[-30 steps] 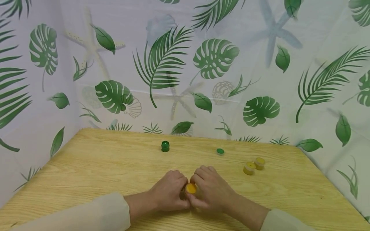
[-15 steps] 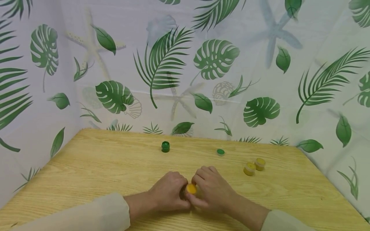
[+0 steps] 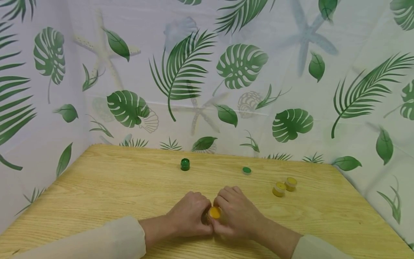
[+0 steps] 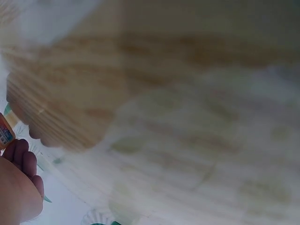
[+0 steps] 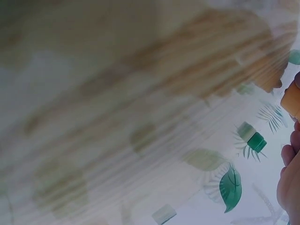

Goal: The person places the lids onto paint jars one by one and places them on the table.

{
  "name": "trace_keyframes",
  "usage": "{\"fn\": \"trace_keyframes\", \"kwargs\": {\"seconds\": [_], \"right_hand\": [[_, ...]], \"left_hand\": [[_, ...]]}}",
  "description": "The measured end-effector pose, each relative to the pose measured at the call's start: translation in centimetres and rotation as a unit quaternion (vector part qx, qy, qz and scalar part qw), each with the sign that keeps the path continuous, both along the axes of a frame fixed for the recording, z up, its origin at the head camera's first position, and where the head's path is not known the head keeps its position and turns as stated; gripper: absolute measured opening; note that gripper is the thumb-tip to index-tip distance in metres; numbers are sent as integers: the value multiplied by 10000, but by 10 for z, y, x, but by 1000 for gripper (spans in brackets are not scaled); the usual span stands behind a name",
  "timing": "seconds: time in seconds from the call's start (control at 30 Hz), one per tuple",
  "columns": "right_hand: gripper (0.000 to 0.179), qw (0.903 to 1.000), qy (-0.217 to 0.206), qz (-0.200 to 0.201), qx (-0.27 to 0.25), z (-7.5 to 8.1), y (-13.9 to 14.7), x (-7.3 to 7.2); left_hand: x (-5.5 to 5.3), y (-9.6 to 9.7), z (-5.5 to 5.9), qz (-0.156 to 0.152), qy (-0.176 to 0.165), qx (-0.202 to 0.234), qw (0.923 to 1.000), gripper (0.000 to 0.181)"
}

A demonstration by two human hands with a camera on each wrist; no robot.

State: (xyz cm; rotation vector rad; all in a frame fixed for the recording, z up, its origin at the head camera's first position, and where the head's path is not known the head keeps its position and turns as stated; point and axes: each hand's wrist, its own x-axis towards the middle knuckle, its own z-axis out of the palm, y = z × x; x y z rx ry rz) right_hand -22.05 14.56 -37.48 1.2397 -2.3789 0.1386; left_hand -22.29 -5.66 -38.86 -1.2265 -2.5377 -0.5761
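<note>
A small orange-topped paint jar [image 3: 215, 212] is between my two hands near the front of the table. My left hand [image 3: 191, 214] grips it from the left, fingers curled round its side. From the right, my right hand [image 3: 237, 213] pinches its upper part between thumb and curled fingers. Most of the jar's side is hidden by the hands in the head view. The left wrist view catches a printed label on the orange jar [image 4: 5, 134]. At the right wrist view's edge, part of the orange jar [image 5: 291, 101] shows beside the right hand [image 5: 291, 173].
An uncapped green paint jar [image 3: 185, 164] stands towards the back of the wooden table [image 3: 106, 187]. To its right lies a green lid [image 3: 247, 171]. Two yellow-topped containers [image 3: 279, 189] sit close together at the right. A leaf-patterned cloth [image 3: 194, 72] hangs behind.
The orange jar top has shifted very slightly to the right between my hands. Both hands keep their hold in nearly the same place; the other containers have not moved.
</note>
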Motion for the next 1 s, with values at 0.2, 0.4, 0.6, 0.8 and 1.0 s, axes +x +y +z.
{"fn": "trace_keyframes", "kwargs": {"seconds": [0.2,0.4,0.6,0.8,1.0], "right_hand": [[33,9997,154,79,-191,-1,0,0],[49,9981,324,248,-459,-2,0,-1],[33,9990,128,71,-420,-1,2,-2],[24,9980,280,326,-466,0,1,-2],[22,9977,316,370,-482,1,1,-2]], "left_hand": [[2,1,-1,-194,449,-55,9988,31],[4,2,-3,-223,864,-245,9957,34],[5,1,-3,111,713,-20,9974,31],[4,0,-2,322,730,-14,9968,30],[4,0,-2,352,699,-20,9969,27]]}}
